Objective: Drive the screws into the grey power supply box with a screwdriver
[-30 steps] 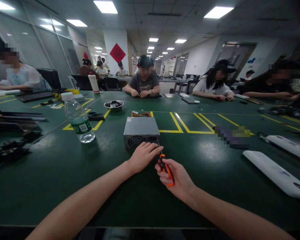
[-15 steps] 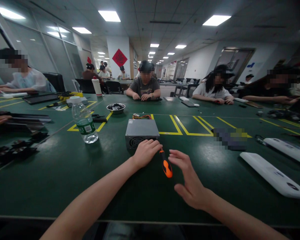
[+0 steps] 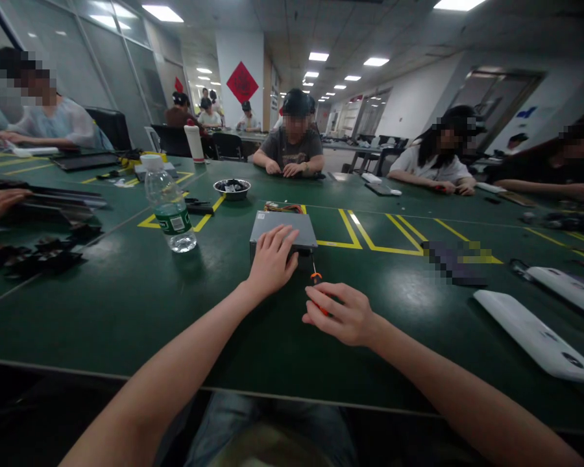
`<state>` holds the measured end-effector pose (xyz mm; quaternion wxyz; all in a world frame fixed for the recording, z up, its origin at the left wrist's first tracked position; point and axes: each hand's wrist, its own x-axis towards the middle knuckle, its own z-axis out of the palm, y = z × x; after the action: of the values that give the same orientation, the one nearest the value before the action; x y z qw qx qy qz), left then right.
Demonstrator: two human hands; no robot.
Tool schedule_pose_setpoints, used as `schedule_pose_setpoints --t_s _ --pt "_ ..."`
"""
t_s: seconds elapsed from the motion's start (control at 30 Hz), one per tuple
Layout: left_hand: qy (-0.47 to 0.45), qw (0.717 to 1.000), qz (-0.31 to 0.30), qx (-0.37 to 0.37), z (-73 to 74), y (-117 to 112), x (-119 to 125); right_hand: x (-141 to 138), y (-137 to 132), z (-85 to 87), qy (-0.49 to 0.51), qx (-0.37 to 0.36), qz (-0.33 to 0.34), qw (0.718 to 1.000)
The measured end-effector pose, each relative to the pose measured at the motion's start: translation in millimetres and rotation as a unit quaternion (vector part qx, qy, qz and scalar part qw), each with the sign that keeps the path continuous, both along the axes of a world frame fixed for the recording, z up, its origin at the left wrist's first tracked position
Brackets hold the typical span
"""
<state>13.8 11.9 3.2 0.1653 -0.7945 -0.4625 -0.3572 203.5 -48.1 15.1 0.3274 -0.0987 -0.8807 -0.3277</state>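
A grey computer power supply unit [image 3: 304, 228] sits on the green table in front of me. My left hand [image 3: 271, 261] lies across its top and near edge with fingers spread, hiding part of the fan face. An orange and black screwdriver [image 3: 316, 278] reaches with its shaft to the right end of the unit's near face; what the tip touches is too small to make out. My right hand [image 3: 343, 311] has its fingers closed around the screwdriver's handle, which is mostly hidden behind them.
Left of the unit stands a water bottle [image 3: 172, 217], with a metal bowl [image 3: 231, 188] of small dark parts behind it. White casings [image 3: 535, 331] lie to the right, and dark metal parts [image 3: 43, 256] to the left. A co-worker [image 3: 294, 143] sits across the table.
My right hand has moved from beside the screwdriver to grasp its handle. My left hand has left the screwdriver's shaft end and moved onto the power supply's top. The view has tilted slightly.
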Motion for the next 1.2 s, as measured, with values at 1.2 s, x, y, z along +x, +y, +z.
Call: schedule_pose_setpoints --t_s 1.2 --pt "0.025 0.999 0.026 -0.027 -5.6 1.8 -35.6 -3.2 -3.9 -21.2 0.026 -0.095 -0.051 0.994"
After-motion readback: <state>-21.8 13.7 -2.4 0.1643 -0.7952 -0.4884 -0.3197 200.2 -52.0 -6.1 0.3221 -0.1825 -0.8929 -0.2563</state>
